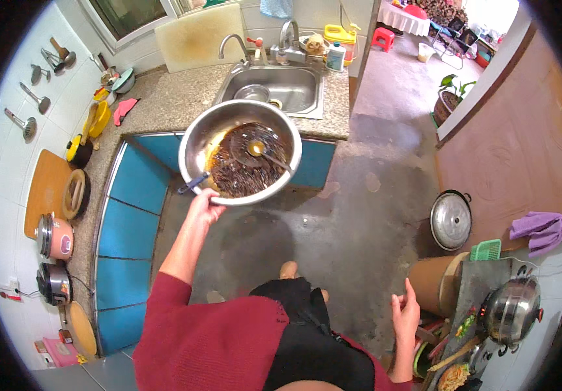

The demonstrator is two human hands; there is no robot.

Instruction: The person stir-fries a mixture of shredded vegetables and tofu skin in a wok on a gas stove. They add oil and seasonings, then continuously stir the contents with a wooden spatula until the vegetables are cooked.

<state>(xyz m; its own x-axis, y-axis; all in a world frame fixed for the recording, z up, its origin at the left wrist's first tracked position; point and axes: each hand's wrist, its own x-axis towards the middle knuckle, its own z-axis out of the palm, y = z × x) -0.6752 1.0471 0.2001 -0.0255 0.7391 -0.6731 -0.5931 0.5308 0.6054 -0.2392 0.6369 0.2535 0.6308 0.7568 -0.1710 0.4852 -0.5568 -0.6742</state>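
My left hand [206, 206] grips the near rim of a large stainless steel basin [188, 168], which is held out over the floor in front of the sink. Dark, thin pieces of food in brown liquid [251, 178] lie in the basin. A metal ladle [256, 148] rests inside, its handle towards the right rim. A dark blue handle [194, 183] sticks out over the basin's lower left rim, close to my fingers. My right hand [406, 308] hangs low at the right, fingers apart, holding nothing, left of a brown cylindrical container [432, 284].
Ahead is a steel sink [305, 93] with taps, set in a granite counter [168, 105]. Rice cookers [60, 238] line the left counter. At right stand a lidded pot [451, 220] and a steel steamer pot [510, 313]. A doorway opens ahead right, with a potted plant [449, 102] beside it.
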